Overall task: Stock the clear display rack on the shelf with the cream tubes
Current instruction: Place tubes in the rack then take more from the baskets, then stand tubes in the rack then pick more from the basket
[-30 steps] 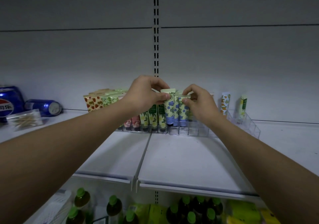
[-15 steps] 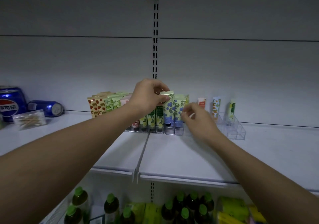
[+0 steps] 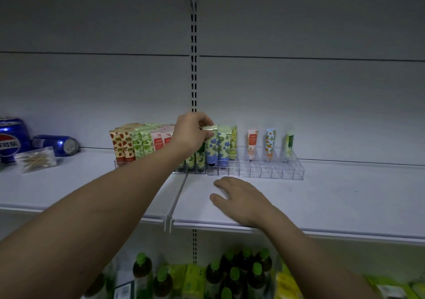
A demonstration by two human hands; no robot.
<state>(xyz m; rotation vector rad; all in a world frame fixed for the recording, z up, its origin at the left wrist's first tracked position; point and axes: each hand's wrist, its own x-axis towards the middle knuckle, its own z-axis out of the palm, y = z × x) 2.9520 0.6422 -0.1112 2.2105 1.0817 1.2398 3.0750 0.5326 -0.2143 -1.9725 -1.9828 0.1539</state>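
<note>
Grey shelf (image 3: 322, 190) | rack (image 3: 257, 172) left half filled, right nearly bare | left hand (image 3: 192, 133) pinching blue-flowered tube (image 3: 212, 145) | right hand (image 3: 239, 198) spread, holding nothing

The clear display rack (image 3: 259, 172) sat on the white shelf, two sections end to end. Its left section was packed with upright cream tubes: strawberry prints (image 3: 119, 145), green ones (image 3: 142, 145), pink ones (image 3: 161, 141). A blue-flowered tube (image 3: 212, 145) stood upright at the left end of the right section, a matching one (image 3: 224, 145) just beside it. Farther right, three single tubes stood apart in the back row: peach (image 3: 252, 143), orange-patterned (image 3: 270, 143), pale yellow-green (image 3: 289, 143).
</note>
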